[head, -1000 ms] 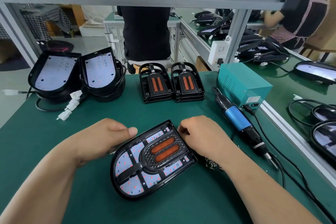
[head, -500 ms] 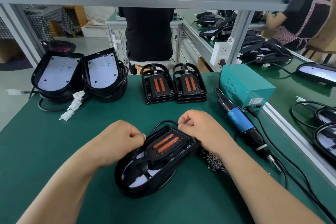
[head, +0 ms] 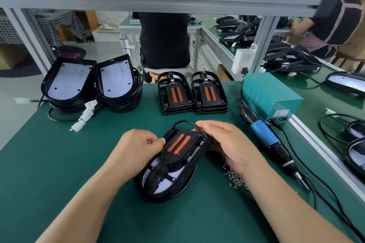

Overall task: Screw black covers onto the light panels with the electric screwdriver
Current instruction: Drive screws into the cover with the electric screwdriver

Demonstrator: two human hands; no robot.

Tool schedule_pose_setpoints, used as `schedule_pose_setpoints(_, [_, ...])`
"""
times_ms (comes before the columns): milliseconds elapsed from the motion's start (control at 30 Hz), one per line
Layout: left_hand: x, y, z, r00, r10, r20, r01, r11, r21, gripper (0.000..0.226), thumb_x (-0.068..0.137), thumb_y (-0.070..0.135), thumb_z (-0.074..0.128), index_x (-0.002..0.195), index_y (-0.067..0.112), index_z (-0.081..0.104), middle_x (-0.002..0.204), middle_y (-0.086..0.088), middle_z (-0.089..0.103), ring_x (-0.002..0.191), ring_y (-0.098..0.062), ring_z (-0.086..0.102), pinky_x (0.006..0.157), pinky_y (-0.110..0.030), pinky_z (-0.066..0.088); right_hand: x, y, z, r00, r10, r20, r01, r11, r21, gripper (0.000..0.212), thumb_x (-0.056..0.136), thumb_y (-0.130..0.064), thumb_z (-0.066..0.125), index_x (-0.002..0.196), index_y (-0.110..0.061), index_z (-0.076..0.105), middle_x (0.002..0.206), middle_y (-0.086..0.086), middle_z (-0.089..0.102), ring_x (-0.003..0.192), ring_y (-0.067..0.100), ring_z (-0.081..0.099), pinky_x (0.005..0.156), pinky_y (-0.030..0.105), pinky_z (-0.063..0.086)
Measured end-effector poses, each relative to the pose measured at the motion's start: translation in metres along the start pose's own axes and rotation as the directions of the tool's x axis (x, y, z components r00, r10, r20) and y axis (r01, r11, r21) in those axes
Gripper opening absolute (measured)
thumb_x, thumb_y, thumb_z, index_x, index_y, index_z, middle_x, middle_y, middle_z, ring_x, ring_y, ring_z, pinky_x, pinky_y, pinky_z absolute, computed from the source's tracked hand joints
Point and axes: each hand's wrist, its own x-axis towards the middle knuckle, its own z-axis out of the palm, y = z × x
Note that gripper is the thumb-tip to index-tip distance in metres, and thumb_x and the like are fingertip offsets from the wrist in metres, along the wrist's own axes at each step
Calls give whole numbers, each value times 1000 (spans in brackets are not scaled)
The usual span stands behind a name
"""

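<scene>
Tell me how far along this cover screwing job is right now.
Done: one black cover sits on the light panel. In hand: the left hand pinches the cover's edge, the right hand holds the panel's far end. Left: every screw, as far as I can see; the electric screwdriver lies ungripped beside the loose screws, and stacks of bare panels and spare covers wait at the back.

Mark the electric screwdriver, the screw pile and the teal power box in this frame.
electric screwdriver (head: 263, 133): head view, on its blue grip.
screw pile (head: 235, 178): head view, on the middle of the heap.
teal power box (head: 276, 89): head view, on its top face.
</scene>
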Motion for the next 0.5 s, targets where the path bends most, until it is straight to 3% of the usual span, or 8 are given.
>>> schedule_pose_setpoints(100, [3,-1,2,992,-49,-118,45,998,-40,44,92,45,68,68,9,61,52,2,46,49,-11,35,51,-30,37,-1,0,6,991,108,83,-127,950,286,74,93,-74,53,127,-12,74,119,8,79,99,29,76,83,45,64])
schedule_pose_setpoints(167, [4,-1,4,977,-81,-195,71,996,-60,47,93,45,67,70,5,58,54,-7,49,51,-14,34,52,-31,37,-7,-1,11,980,48,193,-102,955,280,73,89,-80,58,122,-18,79,117,11,78,99,28,76,87,42,63])
schedule_pose_setpoints(233, [5,-2,6,961,-104,-256,88,993,-74,50,94,44,65,70,1,56,56,-11,49,53,-15,33,53,-32,36,-13,0,18,964,-17,267,-45,974,223,61,91,-71,66,123,-21,78,117,11,78,101,22,76,89,35,61])
schedule_pose_setpoints(367, [6,-4,8,950,-112,-292,85,991,-106,53,93,44,66,68,3,45,52,3,36,52,-14,28,52,-32,30,-21,5,31,956,41,290,-78,990,119,57,83,-47,79,133,-26,63,116,11,79,93,25,77,74,35,63])
schedule_pose_setpoints(500, [9,-9,9,960,-111,-257,65,981,-183,60,94,52,67,67,3,46,56,1,36,55,-14,31,56,-32,31,-22,8,34,977,34,211,-64,989,136,43,81,-25,71,124,-28,69,107,12,79,83,22,76,64,32,60])
